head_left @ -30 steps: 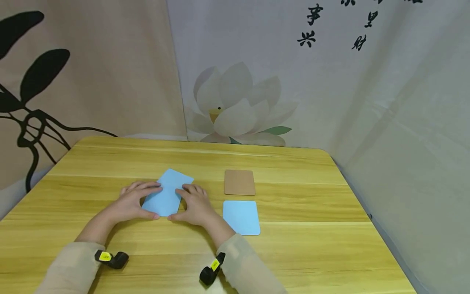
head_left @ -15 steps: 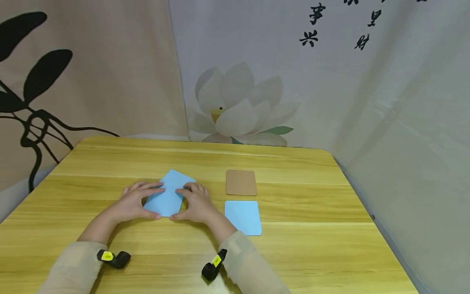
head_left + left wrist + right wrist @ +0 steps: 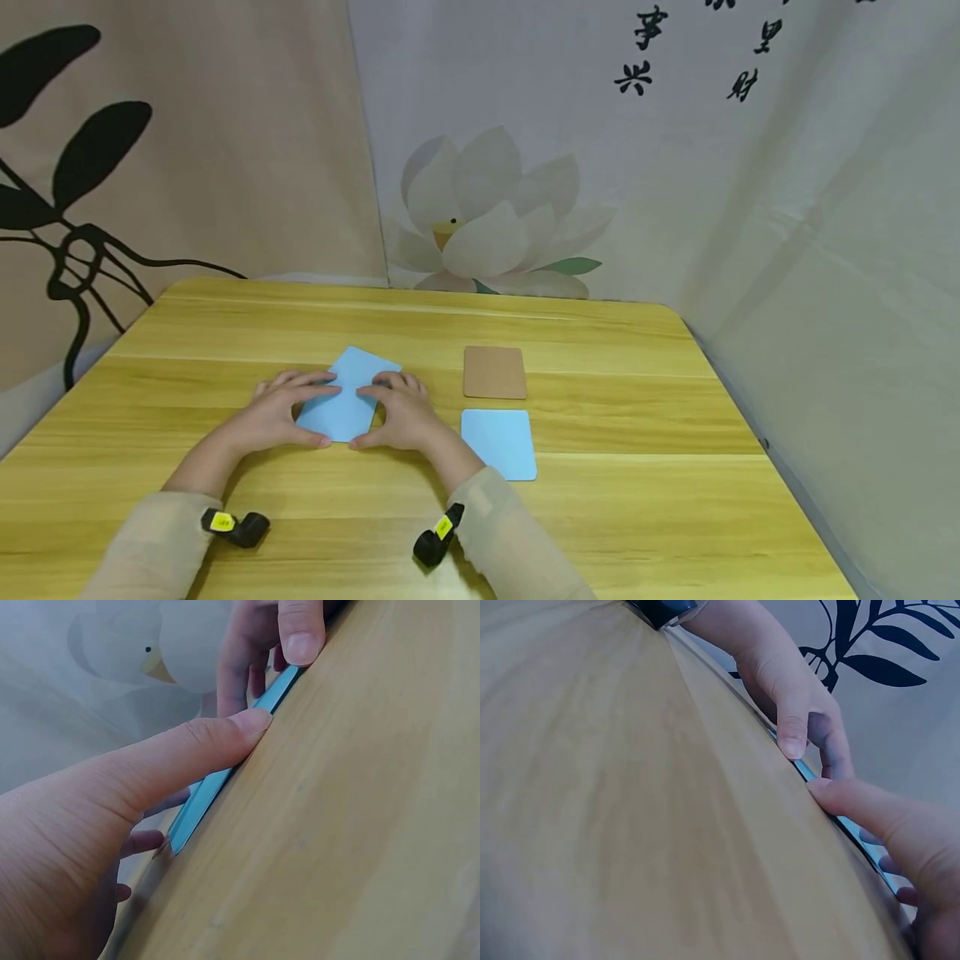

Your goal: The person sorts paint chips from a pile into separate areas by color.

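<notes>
A thin light blue sheet [image 3: 337,417] with pointed corners lies on the table between the hands. My left hand [image 3: 273,414] spans its left side, thumb at the near edge and index finger across the top. From the right, my right hand [image 3: 405,419] mirrors this, its thumb also at the near edge. Both index fingertips come close to each other over the middle of the sheet. In the left wrist view the sheet [image 3: 201,804] is seen almost edge-on, low to the wood, with the left thumb over its edge. The remaining fingers are partly hidden.
On the wooden table [image 3: 645,517], right of the hands, lie a brown square card [image 3: 495,372] and, nearer, a light blue square card [image 3: 499,444], both with rounded corners. Behind the far edge hangs a printed curtain [image 3: 495,100].
The two index fingertips have slid slightly closer together over the sheet, while the thumbs stay at its near edge. The whole head view has shifted a little.
</notes>
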The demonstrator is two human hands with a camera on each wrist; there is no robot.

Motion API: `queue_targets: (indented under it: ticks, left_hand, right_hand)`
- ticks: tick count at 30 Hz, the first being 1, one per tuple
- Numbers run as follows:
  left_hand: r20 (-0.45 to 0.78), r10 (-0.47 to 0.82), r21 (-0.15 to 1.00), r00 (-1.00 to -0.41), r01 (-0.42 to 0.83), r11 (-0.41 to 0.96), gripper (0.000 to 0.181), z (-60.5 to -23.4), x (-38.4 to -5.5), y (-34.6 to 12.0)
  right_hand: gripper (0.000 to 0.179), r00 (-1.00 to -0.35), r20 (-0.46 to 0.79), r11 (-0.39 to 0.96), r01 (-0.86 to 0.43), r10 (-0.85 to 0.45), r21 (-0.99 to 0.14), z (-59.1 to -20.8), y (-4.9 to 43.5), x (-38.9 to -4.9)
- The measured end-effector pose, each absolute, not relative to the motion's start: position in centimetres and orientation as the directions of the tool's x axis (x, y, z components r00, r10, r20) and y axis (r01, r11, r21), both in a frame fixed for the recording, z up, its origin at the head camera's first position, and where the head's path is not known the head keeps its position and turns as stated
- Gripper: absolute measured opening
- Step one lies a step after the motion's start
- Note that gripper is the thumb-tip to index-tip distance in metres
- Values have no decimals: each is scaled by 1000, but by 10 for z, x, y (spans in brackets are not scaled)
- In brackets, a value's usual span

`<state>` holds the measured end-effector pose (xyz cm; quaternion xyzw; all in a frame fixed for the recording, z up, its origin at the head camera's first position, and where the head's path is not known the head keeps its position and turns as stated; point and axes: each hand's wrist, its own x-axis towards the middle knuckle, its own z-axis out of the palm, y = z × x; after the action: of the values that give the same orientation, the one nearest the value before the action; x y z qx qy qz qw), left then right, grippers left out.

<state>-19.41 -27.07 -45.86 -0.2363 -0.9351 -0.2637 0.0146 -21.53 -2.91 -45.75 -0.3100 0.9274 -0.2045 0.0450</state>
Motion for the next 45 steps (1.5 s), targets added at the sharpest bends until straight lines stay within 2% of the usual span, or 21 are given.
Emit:
queue_targets:
  ticks: [20, 37, 45]
  left_hand:
    - [157, 458, 506, -875, 469, 724, 83, -460, -195, -266]
    - [174, 453, 505, -874, 474, 721, 86, -458, -194, -263]
    - [223, 453, 486, -863, 501, 716, 87, -456, -193, -254]
  right_hand:
    - [83, -824, 2, 723, -497, -566, -480, -454, -26, -215]
    - [84, -813, 29, 691, -513, -582, -510, -451, -25, -212]
    - [85, -800, 55, 685, -544, -597, -484, -447, -14, -212]
